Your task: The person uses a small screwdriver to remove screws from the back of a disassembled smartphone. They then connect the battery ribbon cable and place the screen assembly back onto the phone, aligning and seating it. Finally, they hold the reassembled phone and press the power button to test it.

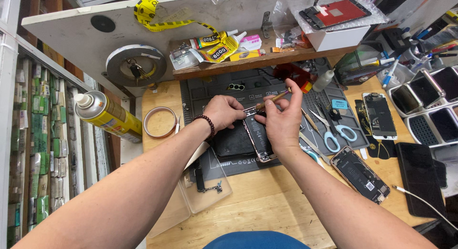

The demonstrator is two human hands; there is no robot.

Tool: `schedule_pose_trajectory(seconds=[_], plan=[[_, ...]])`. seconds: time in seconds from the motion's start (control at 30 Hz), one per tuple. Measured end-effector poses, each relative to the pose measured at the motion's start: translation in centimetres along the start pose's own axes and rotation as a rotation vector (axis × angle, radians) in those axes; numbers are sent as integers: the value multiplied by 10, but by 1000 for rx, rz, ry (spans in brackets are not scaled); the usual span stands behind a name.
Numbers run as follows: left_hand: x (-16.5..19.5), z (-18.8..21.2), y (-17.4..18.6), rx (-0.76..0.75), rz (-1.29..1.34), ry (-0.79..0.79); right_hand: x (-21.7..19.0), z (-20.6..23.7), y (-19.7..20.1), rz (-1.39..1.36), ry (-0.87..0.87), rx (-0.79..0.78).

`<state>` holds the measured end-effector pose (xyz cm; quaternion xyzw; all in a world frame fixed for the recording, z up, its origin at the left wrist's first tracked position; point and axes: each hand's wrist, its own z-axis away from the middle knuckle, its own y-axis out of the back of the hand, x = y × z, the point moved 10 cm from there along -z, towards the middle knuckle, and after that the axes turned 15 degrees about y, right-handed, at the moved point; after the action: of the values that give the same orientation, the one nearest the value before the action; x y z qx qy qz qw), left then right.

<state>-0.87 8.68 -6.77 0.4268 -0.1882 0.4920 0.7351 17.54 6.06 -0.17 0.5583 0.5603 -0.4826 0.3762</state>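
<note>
Head view: the opened phone (258, 137) lies on the dark mat (229, 94), mid tabletop (267, 206). The left hand (223, 111) pinches its far end, fingers together on it; the right hand (282, 116) has fingers clamped on a brown-handled tool (273, 100). A slip of that tool could likely gouge the exposed battery. Far shelf: yellow-and-black glue tubes (220, 47). Left: a yellow spray can (107, 116) with a white cap.
</note>
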Motion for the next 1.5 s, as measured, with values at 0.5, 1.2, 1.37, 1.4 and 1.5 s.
schedule_pose_trajectory(seconds=[0.5,1.2,1.37,1.4,1.5], plan=[[0,0,-2,-27,23,-13,-2,0,-1,27,6,-8],[-13,-17,-6,-152,236,2,-14,4,-11,158,186,-146],[-11,-14,-6,-166,218,-8,-20,6,-15,213,242,-169],[-10,-13,-6,-166,218,-10,-19,6,-15,224,234,-166],[-10,-12,-6,-162,207,-10,-21,5,-15,252,237,-166]])
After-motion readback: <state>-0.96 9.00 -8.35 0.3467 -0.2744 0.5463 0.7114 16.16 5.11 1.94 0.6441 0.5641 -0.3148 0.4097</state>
